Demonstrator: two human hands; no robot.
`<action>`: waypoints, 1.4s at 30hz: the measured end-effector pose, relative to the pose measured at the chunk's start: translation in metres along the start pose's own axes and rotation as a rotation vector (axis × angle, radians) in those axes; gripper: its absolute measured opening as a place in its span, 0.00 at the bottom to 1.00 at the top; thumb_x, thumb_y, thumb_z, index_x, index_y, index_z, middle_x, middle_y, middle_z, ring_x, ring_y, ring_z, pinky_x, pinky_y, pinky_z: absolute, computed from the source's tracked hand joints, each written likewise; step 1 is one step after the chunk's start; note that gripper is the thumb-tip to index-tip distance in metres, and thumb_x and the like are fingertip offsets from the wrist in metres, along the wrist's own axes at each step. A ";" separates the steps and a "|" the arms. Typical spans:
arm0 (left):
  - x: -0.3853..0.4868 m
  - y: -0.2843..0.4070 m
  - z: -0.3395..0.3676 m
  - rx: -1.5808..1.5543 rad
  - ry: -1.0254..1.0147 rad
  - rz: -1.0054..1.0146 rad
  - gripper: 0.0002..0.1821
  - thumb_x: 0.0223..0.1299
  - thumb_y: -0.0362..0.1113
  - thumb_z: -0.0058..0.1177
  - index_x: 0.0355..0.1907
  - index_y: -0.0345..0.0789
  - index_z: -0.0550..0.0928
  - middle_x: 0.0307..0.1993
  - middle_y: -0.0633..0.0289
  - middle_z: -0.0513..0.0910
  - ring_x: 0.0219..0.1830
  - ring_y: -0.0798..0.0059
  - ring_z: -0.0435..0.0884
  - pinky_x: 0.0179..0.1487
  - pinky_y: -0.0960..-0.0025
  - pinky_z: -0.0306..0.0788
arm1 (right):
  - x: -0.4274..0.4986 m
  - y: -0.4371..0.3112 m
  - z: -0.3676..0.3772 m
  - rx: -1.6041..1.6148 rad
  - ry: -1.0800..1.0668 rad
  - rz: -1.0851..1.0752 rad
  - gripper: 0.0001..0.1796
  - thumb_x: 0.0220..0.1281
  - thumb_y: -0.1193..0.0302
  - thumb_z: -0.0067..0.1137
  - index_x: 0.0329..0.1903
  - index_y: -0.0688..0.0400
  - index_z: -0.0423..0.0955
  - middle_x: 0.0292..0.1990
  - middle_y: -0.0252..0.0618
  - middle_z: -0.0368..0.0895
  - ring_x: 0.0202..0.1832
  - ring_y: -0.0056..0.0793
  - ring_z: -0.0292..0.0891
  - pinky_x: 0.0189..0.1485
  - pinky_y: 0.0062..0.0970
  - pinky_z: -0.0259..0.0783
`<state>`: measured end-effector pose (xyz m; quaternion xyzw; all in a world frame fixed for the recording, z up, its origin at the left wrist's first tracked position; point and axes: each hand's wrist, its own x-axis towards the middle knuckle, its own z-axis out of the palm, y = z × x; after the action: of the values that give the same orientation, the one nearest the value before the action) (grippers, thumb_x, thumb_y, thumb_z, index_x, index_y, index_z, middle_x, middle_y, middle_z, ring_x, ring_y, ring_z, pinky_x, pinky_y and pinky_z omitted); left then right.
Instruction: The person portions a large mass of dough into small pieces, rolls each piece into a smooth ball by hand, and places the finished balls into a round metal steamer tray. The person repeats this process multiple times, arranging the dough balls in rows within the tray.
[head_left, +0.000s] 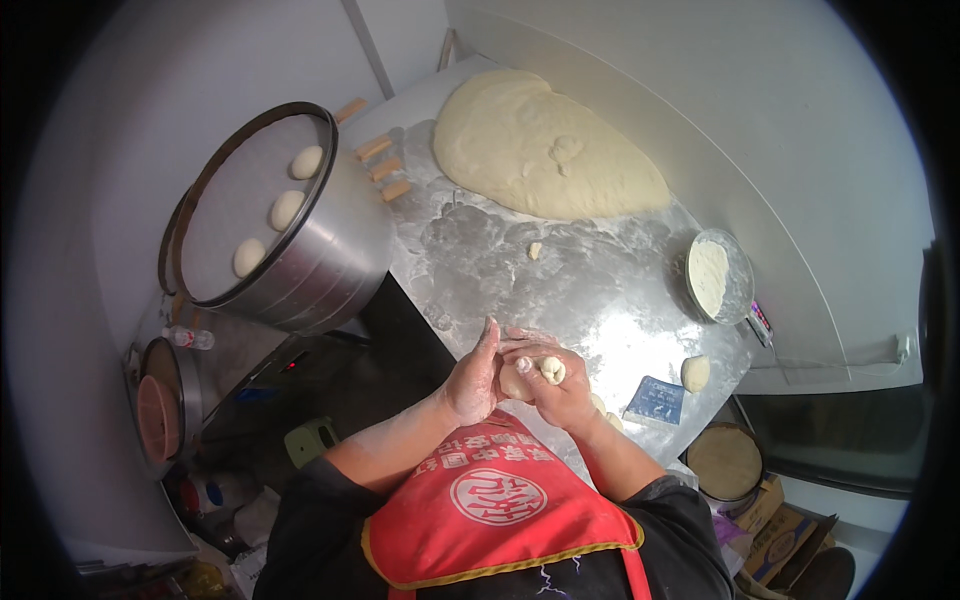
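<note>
In front of the red apron, my two floury hands meet around a piece of dough (515, 381). My right hand (564, 390) grips it, and a small knob of dough (553, 370) pokes out between the thumb and fingers. From the other side my left hand (476, 379) cups the same piece, its thumb pointing up; its fingers are partly hidden behind the right hand. Small dough pieces (606, 412) lie on the table, partly covered by my right forearm. A dough scraper with a blue face (656, 401) rests to their right, and another dough lump (696, 373) sits beyond it.
A large dough mass (540, 150) covers the floured metal table's (480, 270) far end. Flour fills part of a bowl (720, 277) at right. Left stands a round metal steamer (337, 255) with three dough balls (287, 210). A dough scrap (535, 250) lies mid-table.
</note>
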<state>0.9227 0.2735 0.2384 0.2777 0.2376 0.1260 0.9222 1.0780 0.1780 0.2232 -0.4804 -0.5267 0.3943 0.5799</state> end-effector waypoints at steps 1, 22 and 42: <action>-0.002 0.002 -0.010 0.028 -0.040 -0.016 0.53 0.81 0.80 0.27 0.76 0.32 0.76 0.69 0.54 0.82 0.68 0.66 0.83 0.63 0.63 0.83 | -0.001 0.001 0.001 0.009 0.053 -0.003 0.18 0.77 0.66 0.66 0.62 0.60 0.86 0.62 0.47 0.90 0.74 0.51 0.78 0.79 0.49 0.66; -0.005 -0.002 -0.009 0.069 -0.063 0.058 0.54 0.80 0.80 0.27 0.73 0.31 0.79 0.67 0.54 0.84 0.67 0.65 0.84 0.66 0.63 0.82 | -0.004 0.006 0.004 0.066 0.041 0.050 0.27 0.75 0.57 0.69 0.68 0.59 0.84 0.67 0.47 0.87 0.79 0.54 0.71 0.83 0.50 0.60; -0.008 0.002 0.004 0.065 0.038 0.073 0.53 0.80 0.80 0.26 0.76 0.33 0.76 0.66 0.53 0.85 0.66 0.66 0.84 0.66 0.60 0.82 | 0.001 -0.003 0.010 -0.017 0.039 0.034 0.21 0.74 0.66 0.69 0.64 0.59 0.86 0.66 0.45 0.89 0.78 0.51 0.75 0.82 0.50 0.63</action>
<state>0.9173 0.2703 0.2455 0.3136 0.2486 0.1569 0.9029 1.0684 0.1799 0.2264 -0.5017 -0.5104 0.3901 0.5794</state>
